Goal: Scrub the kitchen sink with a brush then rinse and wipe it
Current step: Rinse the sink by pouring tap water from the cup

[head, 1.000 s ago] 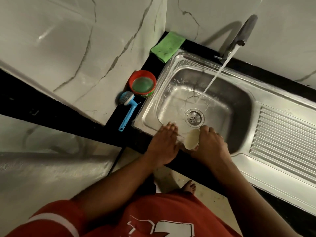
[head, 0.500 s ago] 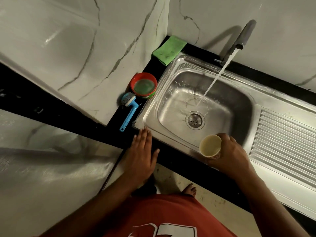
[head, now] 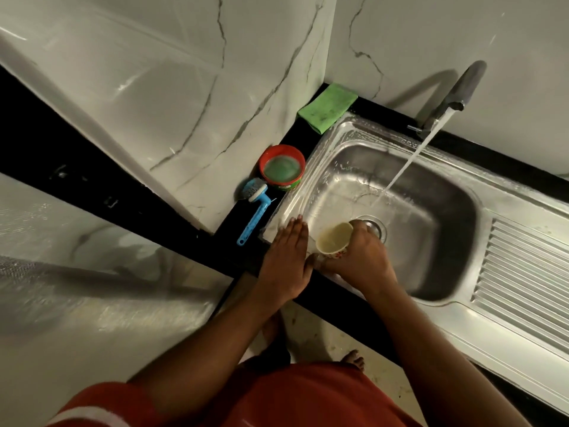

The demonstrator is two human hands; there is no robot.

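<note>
The steel sink (head: 437, 180) has water running into its basin from the grey tap (head: 458, 90). My right hand (head: 360, 260) grips a small cream cup (head: 334, 240) tilted over the sink's near-left corner, close to the drain (head: 374, 224). My left hand (head: 286, 260) lies flat with straight fingers on the sink's near-left rim, beside the cup. The blue brush (head: 254, 211) lies on the black counter left of the sink, held by neither hand. A green cloth (head: 328, 106) sits at the back corner.
A red tub of green cleaning paste (head: 281, 168) stands between the brush and the cloth. The ribbed drainboard (head: 523, 278) stretches to the right. Marble walls close in the counter's left and back. Bare feet stand on the floor below.
My right hand has carried the cup left from the basin's near-right side to the near-left corner. My left hand moved from the counter edge onto the sink rim.
</note>
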